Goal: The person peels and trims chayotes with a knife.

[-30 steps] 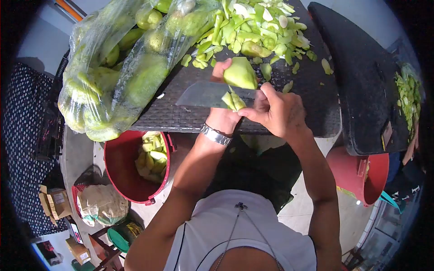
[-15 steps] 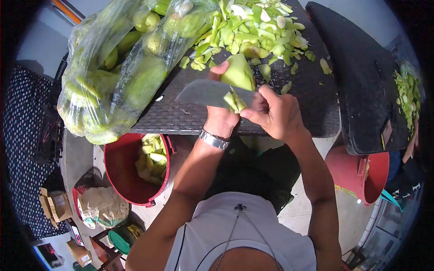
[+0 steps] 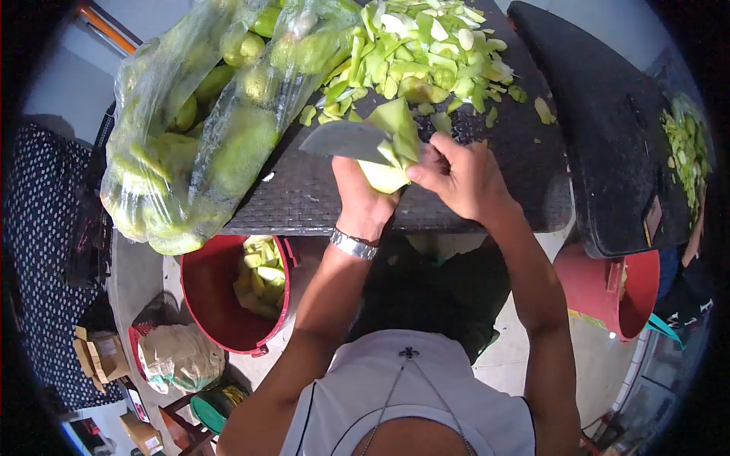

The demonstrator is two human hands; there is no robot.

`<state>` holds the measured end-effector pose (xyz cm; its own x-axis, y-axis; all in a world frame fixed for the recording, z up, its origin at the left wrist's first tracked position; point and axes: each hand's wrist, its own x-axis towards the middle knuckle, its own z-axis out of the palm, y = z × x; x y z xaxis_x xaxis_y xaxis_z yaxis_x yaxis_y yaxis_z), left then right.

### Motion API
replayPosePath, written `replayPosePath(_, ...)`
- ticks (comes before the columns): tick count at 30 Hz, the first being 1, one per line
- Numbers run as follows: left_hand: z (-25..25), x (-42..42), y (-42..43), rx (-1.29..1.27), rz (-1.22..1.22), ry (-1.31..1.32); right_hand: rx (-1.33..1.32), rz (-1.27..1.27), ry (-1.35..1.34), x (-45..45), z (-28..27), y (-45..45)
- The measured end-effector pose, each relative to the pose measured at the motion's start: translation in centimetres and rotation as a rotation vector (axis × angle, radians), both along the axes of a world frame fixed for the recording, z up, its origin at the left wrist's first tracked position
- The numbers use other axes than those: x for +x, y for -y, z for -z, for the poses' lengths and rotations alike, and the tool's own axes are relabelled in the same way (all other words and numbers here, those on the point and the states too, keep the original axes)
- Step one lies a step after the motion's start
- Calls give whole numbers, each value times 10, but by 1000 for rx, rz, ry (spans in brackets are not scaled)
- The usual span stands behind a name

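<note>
My left hand [image 3: 360, 196] cups a pale, peeled green mango [image 3: 386, 178] from below, above the near part of the dark woven table. My right hand [image 3: 465, 176] is closed around the handle of a broad-bladed knife [image 3: 342, 141], its blade pointing left across the fruit. Cut green slices or peel lie against the blade beside my right thumb; the handle is mostly hidden by my fingers. Past the hands, a heap of green peelings [image 3: 433, 57] covers the table's far part. To the left, a clear plastic bag [image 3: 228, 144] bulges with whole green fruit.
Under the table's left edge stands a red bucket [image 3: 220, 296] with pale green pieces inside. Another red bucket [image 3: 589, 281] is at the right, below a black tabletop [image 3: 601, 129]. A stuffed sack [image 3: 179, 353] and cardboard boxes [image 3: 103, 353] are on the lower left.
My left hand has turned the mango and brought it lower, toward me. The knife blade now crosses its upper part, with more of the fruit showing below the blade.
</note>
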<state>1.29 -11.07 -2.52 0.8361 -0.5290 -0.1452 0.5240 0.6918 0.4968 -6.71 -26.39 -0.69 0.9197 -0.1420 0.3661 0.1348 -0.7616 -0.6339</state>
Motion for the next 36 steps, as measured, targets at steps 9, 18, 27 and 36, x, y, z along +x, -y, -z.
replayPosePath(9,-8,6,-9,-118,112,36,1046,84,-876,47,-14,50)
replayPosePath(18,-14,8,-4,1,47,-115,6,14,-33,0,-13,-12)
replayPosePath(27,-1,4,7,50,32,-82,-149,-14,30,-18,-8,-18)
replayPosePath(36,2,0,10,2,-25,-23,-126,-23,19,-19,-13,-2)
